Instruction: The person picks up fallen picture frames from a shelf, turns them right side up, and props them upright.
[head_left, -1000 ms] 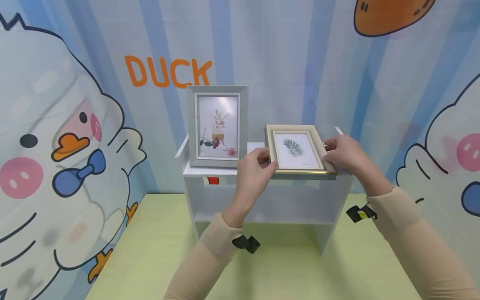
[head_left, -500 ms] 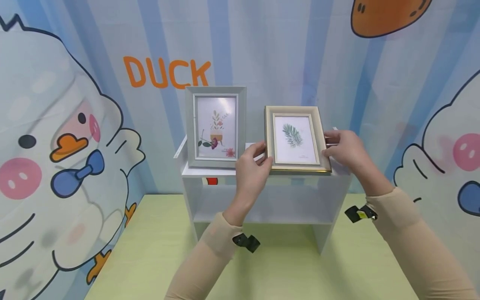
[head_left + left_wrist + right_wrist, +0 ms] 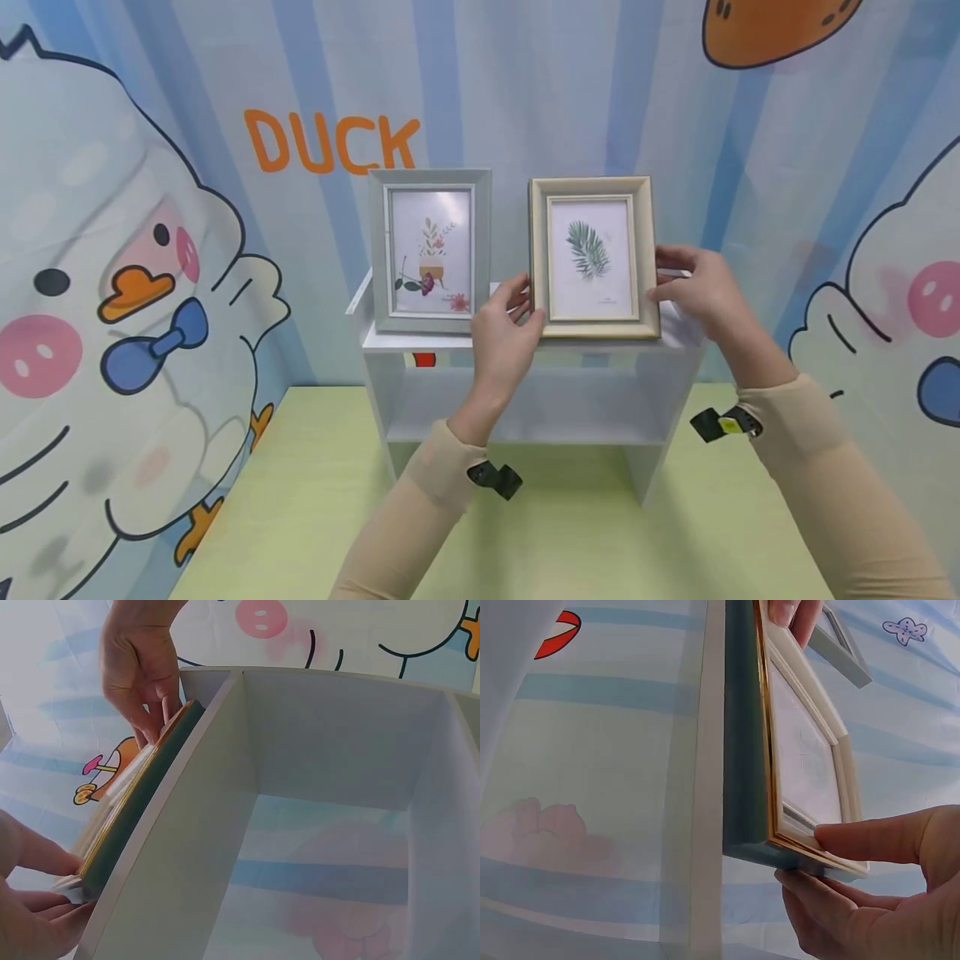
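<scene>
A cream picture frame [image 3: 645, 250] with a gold edge and a green leaf print stands nearly upright on the top of the white shelf unit [image 3: 525, 408]. My left hand [image 3: 506, 333] pinches its left side near the lower corner, thumb in front. On the opposite side my right hand [image 3: 701, 287] grips the frame's edge between thumb and fingers. In the right wrist view the right thumb [image 3: 877, 838] presses the front and the fingers lie behind. The left wrist view shows the frame's bottom edge [image 3: 142, 795] along the shelf top.
To the left, a grey picture frame [image 3: 380, 250] with a potted plant print stands upright on the same shelf top. The shelf unit stands on a light green table [image 3: 300, 483]. A striped curtain [image 3: 555, 83] with cartoon ducks hangs close behind.
The cream picture frame has tilted up from lying back to nearly upright, held by both hands. The right hand has risen slightly with it. The grey frame has stayed in place.
</scene>
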A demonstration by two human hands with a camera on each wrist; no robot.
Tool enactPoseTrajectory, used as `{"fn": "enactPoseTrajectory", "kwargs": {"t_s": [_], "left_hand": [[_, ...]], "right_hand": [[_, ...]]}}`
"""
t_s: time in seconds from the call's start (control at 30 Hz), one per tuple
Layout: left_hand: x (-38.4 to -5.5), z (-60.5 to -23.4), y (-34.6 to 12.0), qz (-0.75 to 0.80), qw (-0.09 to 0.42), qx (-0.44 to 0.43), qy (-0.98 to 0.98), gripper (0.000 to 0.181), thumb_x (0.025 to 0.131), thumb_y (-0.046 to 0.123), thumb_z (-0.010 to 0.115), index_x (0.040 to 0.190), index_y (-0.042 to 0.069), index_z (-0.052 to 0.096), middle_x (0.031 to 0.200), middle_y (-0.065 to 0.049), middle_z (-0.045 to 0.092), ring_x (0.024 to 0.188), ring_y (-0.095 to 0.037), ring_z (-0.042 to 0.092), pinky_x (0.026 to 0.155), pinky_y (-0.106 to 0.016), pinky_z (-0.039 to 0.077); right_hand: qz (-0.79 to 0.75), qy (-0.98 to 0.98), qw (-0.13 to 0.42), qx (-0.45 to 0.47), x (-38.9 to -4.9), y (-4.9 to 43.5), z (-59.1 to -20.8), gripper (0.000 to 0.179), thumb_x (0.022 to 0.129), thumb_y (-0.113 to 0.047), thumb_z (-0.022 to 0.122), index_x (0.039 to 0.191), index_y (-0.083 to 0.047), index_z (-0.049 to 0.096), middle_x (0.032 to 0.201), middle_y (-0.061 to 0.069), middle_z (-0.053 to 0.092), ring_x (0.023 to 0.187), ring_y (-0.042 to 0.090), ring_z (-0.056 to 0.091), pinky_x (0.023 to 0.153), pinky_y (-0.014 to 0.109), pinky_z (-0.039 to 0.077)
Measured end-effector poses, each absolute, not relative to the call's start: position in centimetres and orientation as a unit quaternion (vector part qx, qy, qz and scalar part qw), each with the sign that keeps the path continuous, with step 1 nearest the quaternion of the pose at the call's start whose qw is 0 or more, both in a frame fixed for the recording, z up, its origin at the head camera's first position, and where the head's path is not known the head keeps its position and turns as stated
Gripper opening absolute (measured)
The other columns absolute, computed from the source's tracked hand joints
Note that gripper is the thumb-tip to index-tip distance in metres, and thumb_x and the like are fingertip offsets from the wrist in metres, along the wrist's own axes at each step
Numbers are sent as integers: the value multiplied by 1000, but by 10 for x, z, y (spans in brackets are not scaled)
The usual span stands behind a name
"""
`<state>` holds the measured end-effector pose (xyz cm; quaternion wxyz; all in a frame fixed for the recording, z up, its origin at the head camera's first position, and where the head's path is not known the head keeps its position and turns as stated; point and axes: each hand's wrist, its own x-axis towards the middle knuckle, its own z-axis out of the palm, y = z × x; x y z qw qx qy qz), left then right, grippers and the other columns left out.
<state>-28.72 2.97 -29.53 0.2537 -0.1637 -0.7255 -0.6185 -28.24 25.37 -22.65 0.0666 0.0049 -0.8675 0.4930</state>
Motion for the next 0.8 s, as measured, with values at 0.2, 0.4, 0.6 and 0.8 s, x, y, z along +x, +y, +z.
{"fn": "enactPoseTrajectory", "kwargs": {"t_s": [0.2,0.4,0.6,0.8], "left_hand": [[-292,-294,30,-612,280,-172,-720,43,83,-5,64,125,-3,57,120,-17,63,106,-23,65,88,-20,52],[-295,-293,31,-596,298,-191,-720,44,83,-4,66,126,-3,56,119,-17,61,108,-22,64,89,-19,51],[-297,-293,32,-593,311,-199,-715,41,84,-4,66,124,-3,58,116,-18,61,107,-22,64,89,-19,51],[-301,-293,32,-595,319,-203,-709,41,83,-5,65,123,-5,58,115,-19,61,106,-23,65,89,-18,51]], "right_hand": [[518,-852,81,11,-281,254,-227,73,86,6,60,149,-4,25,148,20,35,132,33,43,105,44,42],[538,-836,110,12,-279,254,-229,72,86,8,60,148,-5,26,147,19,36,129,31,46,101,42,46],[546,-827,134,10,-279,253,-232,70,87,6,59,147,-8,26,144,17,38,126,29,47,99,41,48],[549,-821,155,24,-279,251,-237,66,87,7,58,144,-7,29,142,17,39,126,28,47,97,35,50]]}}
